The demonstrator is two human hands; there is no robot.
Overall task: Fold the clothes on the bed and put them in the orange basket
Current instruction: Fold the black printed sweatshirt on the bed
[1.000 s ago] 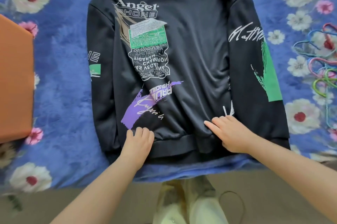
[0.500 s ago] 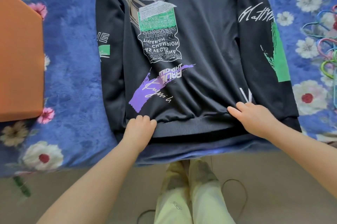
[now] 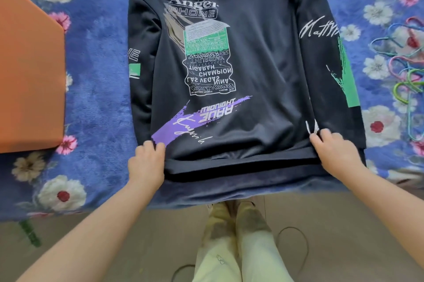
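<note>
A black sweatshirt (image 3: 259, 56) with white, green and purple prints lies front up on the bed, collar far from me and sleeves along its sides. My left hand (image 3: 146, 162) grips the left end of its ribbed hem, fingers curled over the cloth. At the hem's right end, by the sleeve cuff, my right hand (image 3: 337, 155) holds it the same way. Between my hands the hem is pulled straight, near the bed's front edge. The orange basket (image 3: 29, 75) stands on the bed to the left, apart from the sweatshirt; only its side shows.
A blue flowered blanket (image 3: 98, 98) covers the bed. Several coloured hangers (image 3: 408, 70) lie at the right edge. My legs in pale trousers (image 3: 238, 247) stand on the beige floor, with a thin cable (image 3: 296, 231) looping beside them.
My hands slid apart along the hem from near its middle to its two ends. The creases in the lower front have flattened out.
</note>
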